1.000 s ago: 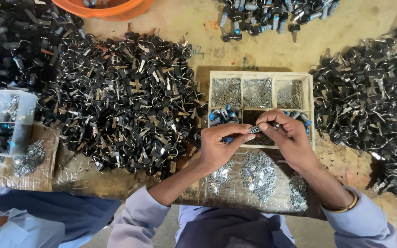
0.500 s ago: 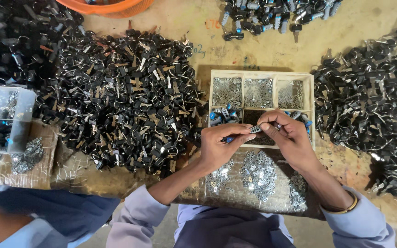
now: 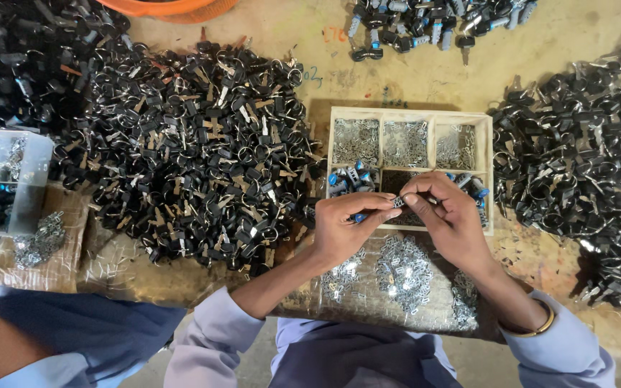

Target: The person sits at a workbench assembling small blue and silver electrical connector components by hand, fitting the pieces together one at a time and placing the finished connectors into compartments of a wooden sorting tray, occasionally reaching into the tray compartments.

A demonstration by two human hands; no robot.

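Tan worktable: key heaps, wooden compartment tray, clear box

Pale lilac long sleeves, gold bangle on right wrist, bare hands

Single head-worn camera, looks steeply down from above. Close over left hand, right hand, pale wooden compartment tray. Frame spans worn tan workbench edge to edge.

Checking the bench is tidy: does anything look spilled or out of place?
Nothing stands out. Both hands, left hand and right hand, hold a small part over the wooden tray; the key heaps sit in piles.
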